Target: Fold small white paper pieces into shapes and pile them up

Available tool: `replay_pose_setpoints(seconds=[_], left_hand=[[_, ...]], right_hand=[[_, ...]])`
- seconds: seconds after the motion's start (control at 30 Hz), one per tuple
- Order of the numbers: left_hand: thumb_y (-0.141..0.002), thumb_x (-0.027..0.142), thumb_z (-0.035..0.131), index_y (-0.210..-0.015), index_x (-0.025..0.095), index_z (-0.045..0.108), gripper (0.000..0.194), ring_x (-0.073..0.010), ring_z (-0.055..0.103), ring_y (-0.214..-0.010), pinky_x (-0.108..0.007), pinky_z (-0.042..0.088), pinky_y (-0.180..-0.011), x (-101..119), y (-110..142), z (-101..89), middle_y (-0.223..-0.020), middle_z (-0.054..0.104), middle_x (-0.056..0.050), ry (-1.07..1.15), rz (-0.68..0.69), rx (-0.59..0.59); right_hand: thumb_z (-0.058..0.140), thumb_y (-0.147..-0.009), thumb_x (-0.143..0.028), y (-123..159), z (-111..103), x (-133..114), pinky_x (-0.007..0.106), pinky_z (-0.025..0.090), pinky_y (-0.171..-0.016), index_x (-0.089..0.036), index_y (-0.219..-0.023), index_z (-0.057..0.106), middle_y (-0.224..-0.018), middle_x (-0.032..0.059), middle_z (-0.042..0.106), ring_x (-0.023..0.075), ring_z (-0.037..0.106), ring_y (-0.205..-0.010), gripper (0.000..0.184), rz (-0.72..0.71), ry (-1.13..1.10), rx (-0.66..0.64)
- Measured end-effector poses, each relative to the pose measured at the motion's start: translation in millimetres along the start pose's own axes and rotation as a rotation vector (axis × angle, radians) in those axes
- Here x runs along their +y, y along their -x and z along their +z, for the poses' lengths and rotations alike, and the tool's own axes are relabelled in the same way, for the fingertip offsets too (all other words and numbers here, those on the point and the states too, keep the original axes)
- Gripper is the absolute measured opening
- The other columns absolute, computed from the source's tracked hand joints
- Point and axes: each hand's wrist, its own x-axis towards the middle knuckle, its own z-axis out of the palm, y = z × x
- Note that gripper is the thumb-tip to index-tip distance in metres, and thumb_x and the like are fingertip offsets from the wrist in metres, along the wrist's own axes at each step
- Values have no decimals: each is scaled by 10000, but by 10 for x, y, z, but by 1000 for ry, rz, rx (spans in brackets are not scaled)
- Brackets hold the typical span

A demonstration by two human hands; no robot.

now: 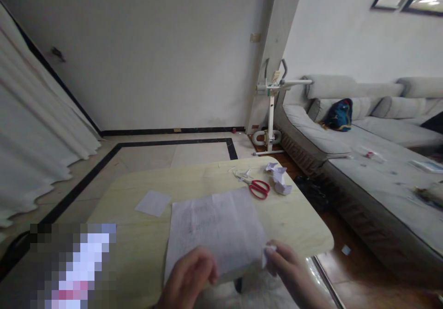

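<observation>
A large, creased, rectangular white paper sheet is spread on the pale wooden rounded-corner surface. At its near right corner, a small white piece of paper is pinched by the right hand. The left hand is curled over the sheet's near edge; whether anything is gripped there cannot be told. Red-handled metal scissors are placed by the sheet's far right corner, crumpled white paper beyond that corner to the right, and a flat square white paper piece to the sheet's left.
</observation>
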Motion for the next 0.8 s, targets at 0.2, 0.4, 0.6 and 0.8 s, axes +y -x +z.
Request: replay_pose_setpoints(seconds=[0.2,0.4,0.6,0.8], left_hand=[[-883,476,452,-728,180,562,352,-147,553,-676,-239,433,-641,-252,-685,333,-684,572,-12,-136,129,-44],[-892,406,457,-731,171,564,305,-132,549,-611,-219,426,-581,-370,-1102,297,-665,587,-7,-92,196,15],[-885,374,471,-743,170,567,267,-136,541,-612,-225,417,-590,-485,-1364,87,-635,562,7,-133,237,52],[-864,359,479,-687,174,529,261,-129,528,-571,-224,416,-576,-515,-1575,-8,-592,537,24,-66,214,197]], right_hand=[[578,-805,-481,-566,469,-231,231,314,-494,-173,-559,472,-480,-45,414,95,402,-469,408,-121,-42,52],[555,-818,-488,-957,647,-265,211,310,-456,-166,-631,522,-526,-40,450,89,401,-472,374,-193,-46,39],[520,-842,-501,-1314,672,-261,217,350,-496,-160,-639,543,-559,-19,493,104,451,-522,398,-243,125,-43],[502,-870,-436,-1592,733,-325,219,350,-518,-144,-635,560,-562,-20,502,102,456,-538,380,-261,230,-70]])
